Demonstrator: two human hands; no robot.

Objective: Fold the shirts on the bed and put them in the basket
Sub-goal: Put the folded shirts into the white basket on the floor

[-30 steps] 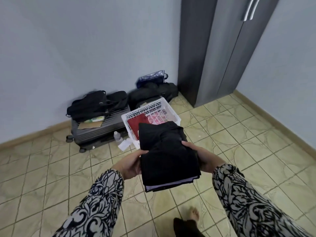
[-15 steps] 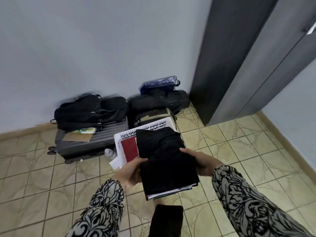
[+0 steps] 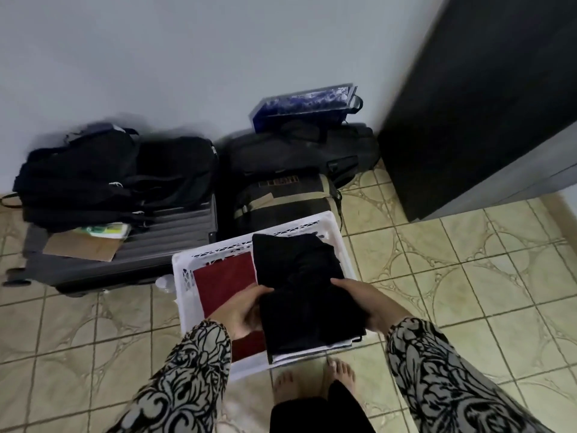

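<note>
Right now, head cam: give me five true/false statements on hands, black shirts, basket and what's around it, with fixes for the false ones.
1. Both hands hold the stack of folded black shirts. True: left hand, right hand.
2. The basket is empty. False: a red shirt lies in it.
3. The basket is white. True.
4. The basket sits on a bed. False: it is on the tiled floor.
5. The suitcase stands upright. False: it lies flat, with black bags on top.

folded black shirt [image 3: 307, 295] between left hand [image 3: 242, 310] and right hand [image 3: 370, 303], over white basket [image 3: 187, 307]
</note>
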